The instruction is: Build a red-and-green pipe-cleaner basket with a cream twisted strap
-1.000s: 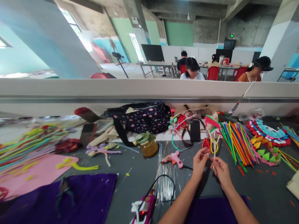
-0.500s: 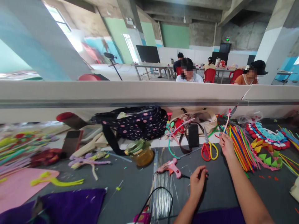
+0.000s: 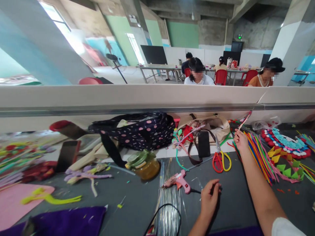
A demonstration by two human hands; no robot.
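Pinched in the fingertips of my right hand [image 3: 241,140] is a thin pale stem [image 3: 244,122] with a bright pink end, tilted up toward the back partition. It looks like a pipe cleaner. Below that hand fans a bundle of coloured pipe cleaners [image 3: 259,155]. My left hand [image 3: 210,196] rests low over the dark table, fingers curled in, with nothing visible in them. To its left lies a pink hot glue gun [image 3: 180,181], nozzle pointing left. Scissors [image 3: 221,161] with red and yellow handles lie between the hands' level and the beige bag [image 3: 222,127].
A polka-dot bag [image 3: 137,131] and an amber jar [image 3: 145,165] stand left of centre. Clear glue sticks [image 3: 169,206] lie in front. Beaded and felt pieces [image 3: 285,141] are at right, purple cloth [image 3: 66,221] at lower left. People sit beyond the white partition [image 3: 147,95].
The pale stem in my right hand has tipped further right, and its pink end is now farther right. My left hand keeps its curled shape. The view has shifted slightly.
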